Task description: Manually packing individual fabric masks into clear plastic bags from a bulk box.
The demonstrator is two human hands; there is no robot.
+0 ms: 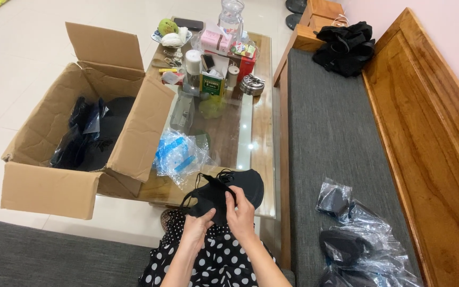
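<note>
A black padded garment with thin straps (240, 183) is held over my lap, just in front of the glass table. My left hand (198, 222) grips its lower left edge from below. My right hand (240, 208) pinches the fabric near the middle, fingers on a strap. I wear a black dress with white dots (213, 266). A crumpled clear plastic bag with blue print (179, 155) lies on the table just beyond the garment.
An open cardboard box (81, 133) with dark bagged items stands at the left. The glass-topped wooden table (251, 133) carries jars, a pitcher and small boxes. On the grey bench cushion (330, 133) lie bagged black items (354, 244) and a black heap (346, 47).
</note>
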